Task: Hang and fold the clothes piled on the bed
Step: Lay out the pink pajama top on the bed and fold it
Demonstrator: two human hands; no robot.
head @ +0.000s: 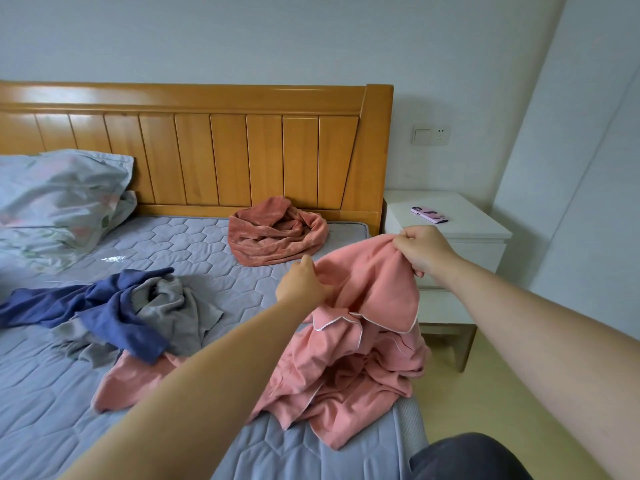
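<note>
- Near the bed's [214, 258] right edge, both hands hold a pink garment [360, 344] lifted off the mattress.
- Right hand [424, 251] grips a bunched top edge of it, fingers curled round the cloth, raised higher than the other hand.
- Left hand [303, 284] pinches the same garment lower down and to the left, thumb up, fingers buried in the fabric.
- Garment hangs in folds from the two grips; white piping shows along one hem; its lower part rests crumpled on the mattress corner, and one end stretches left under the pile.
- Left of it: a blue garment [104, 306] lies tangled over a grey one [173, 306], both flat on the bed and touching the pink cloth.
- By the headboard [207, 154]: a darker pink plush piece [277, 233] sits in a loose heap, well apart from the hands.
- Far left: a floral pillow [59, 199] leans at the headboard.
- Right of the bed: a white nightstand [460, 237] with a pink phone [429, 215] lying on top.
- Wall switch [430, 134] above the nightstand.
</note>
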